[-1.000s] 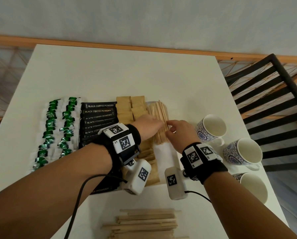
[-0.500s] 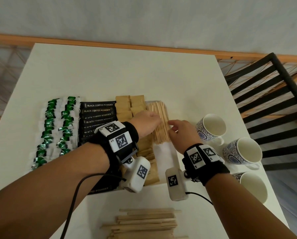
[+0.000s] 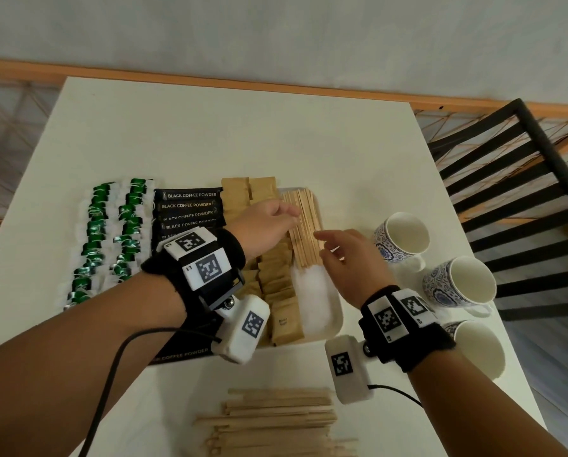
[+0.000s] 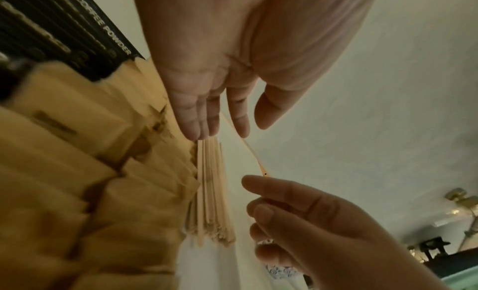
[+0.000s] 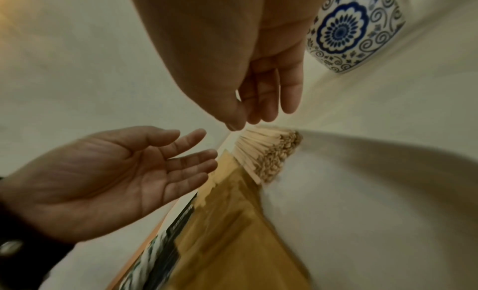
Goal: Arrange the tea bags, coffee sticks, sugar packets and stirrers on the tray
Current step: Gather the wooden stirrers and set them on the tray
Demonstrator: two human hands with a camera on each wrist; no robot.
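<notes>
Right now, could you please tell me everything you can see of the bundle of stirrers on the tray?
The bundle of stirrers is a packed stack of thin, pale sticks that look wooden. It lies flat in the far right part of the white tray, lengthwise, beside the brown sugar packets. The left hand hangs open at its left edge, the right hand open at its right; whether either touches it is unclear.

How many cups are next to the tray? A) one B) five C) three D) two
C: three white cups with blue patterns stand on the table to the right of the tray: the first cup, the second cup and the third cup.
</notes>
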